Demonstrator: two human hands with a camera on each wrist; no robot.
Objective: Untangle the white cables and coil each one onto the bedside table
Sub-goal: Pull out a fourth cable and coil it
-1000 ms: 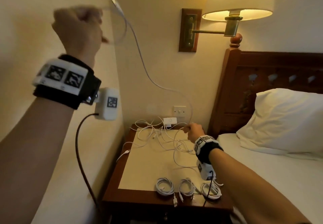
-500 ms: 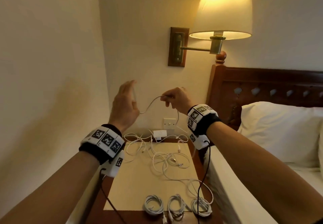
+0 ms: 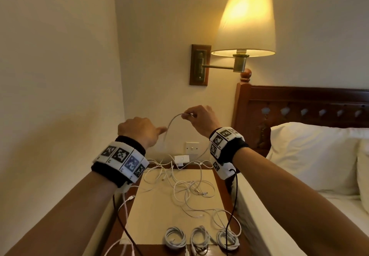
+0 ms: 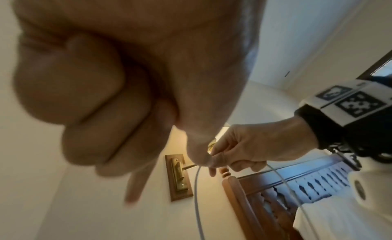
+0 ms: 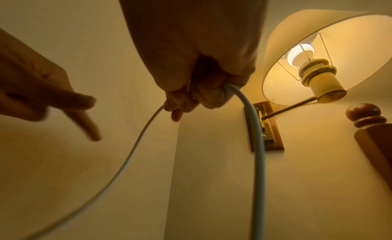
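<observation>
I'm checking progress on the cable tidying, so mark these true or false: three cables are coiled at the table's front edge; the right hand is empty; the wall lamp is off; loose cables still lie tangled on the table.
1. Three coiled cables lie at the front of the bedside table. True.
2. The right hand is empty. False: it pinches a white cable.
3. The wall lamp is off. False: it is lit.
4. Tangled cables lie on the table. True.
</observation>
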